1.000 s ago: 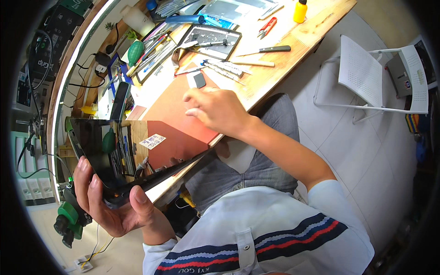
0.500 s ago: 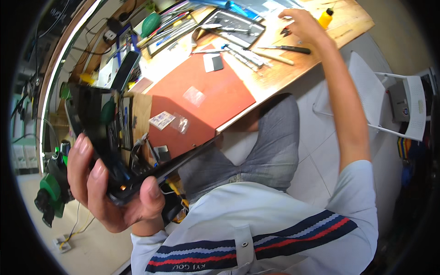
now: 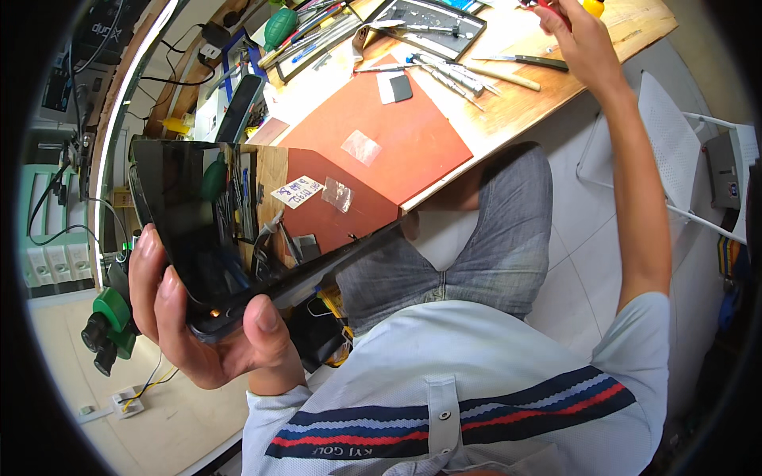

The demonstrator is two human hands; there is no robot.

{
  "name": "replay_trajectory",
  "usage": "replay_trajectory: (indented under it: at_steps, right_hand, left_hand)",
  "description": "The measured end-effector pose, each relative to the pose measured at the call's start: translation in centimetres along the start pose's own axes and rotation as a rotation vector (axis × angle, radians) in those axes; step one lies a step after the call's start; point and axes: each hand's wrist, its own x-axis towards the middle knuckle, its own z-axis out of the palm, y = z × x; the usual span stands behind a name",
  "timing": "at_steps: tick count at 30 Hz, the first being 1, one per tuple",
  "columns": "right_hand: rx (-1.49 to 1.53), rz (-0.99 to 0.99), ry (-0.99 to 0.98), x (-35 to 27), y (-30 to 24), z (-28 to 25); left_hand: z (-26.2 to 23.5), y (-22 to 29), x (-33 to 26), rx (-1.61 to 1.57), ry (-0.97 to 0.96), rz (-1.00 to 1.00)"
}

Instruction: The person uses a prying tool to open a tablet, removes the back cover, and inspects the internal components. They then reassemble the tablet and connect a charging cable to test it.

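My left hand (image 3: 202,341) is at the near left, with thumb and fingers wrapped around the corner of a shiny black screen (image 3: 186,194) (it works like a mirror, so the tools show in it). My right hand (image 3: 583,44) is at the far right, above the wooden table (image 3: 639,36), with its fingers bent at a red tool (image 3: 541,3), but I cannot tell if they hold it. A flat red-brown mat (image 3: 413,155) lies between my hands.

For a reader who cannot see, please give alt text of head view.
The left hand holds a glossy black device reflecting a reddish mat; the right hand is at a red tool, grip unclear, over a wooden workbench.
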Motion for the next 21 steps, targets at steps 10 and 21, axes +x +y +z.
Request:
replay_trajectory:
  at_steps: [10,21]
  right_hand:
    - [1.050,0.328,-0.425,-17.5,-14.9,2.4]
    - [1.017,0.314,-0.633,-17.1,-16.7,4.2]
  left_hand:
    - [0.8,1.0,0.5,0.001,-0.023,-0.091]
    - [0.6,0.6,0.3,0.007,-0.011,-0.073]
